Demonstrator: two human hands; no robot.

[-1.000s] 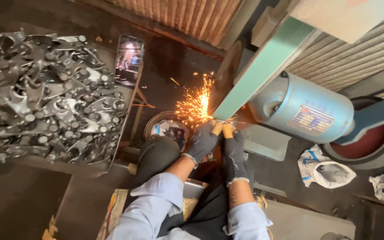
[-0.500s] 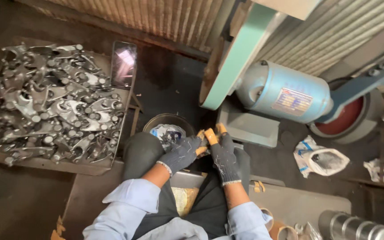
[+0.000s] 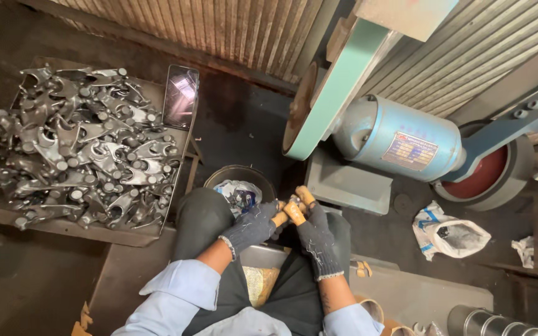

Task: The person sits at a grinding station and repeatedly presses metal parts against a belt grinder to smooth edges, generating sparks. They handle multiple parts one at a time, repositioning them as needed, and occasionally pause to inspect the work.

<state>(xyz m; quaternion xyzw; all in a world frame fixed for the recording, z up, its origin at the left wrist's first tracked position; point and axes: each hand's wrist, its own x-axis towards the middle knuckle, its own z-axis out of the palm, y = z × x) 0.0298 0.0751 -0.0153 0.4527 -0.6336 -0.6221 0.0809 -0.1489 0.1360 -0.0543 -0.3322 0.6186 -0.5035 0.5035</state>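
Note:
Both hands wear dark knit gloves with orange-capped fingertips. My left hand (image 3: 251, 226) and my right hand (image 3: 311, 233) meet above my knees, closed together around a small part that the fingers almost fully hide. Just ahead stands a belt grinder: its green sanding belt (image 3: 334, 93) runs up and away, beside a light-blue motor (image 3: 393, 137). No sparks show at the belt. To the left, a metal tray (image 3: 126, 235) is heaped with several grey forged metal parts (image 3: 76, 149).
A dark phone (image 3: 180, 96) lies on the tray's far right corner. A round bucket (image 3: 239, 183) with crumpled wrappers sits by my left knee. A red wheel (image 3: 484, 174), white bags (image 3: 449, 235) and corrugated metal walls (image 3: 207, 25) are around.
Sparks flew at the belt one second ago as both hands pressed a part to it. The hands have since pulled back toward my lap and the sparks are gone.

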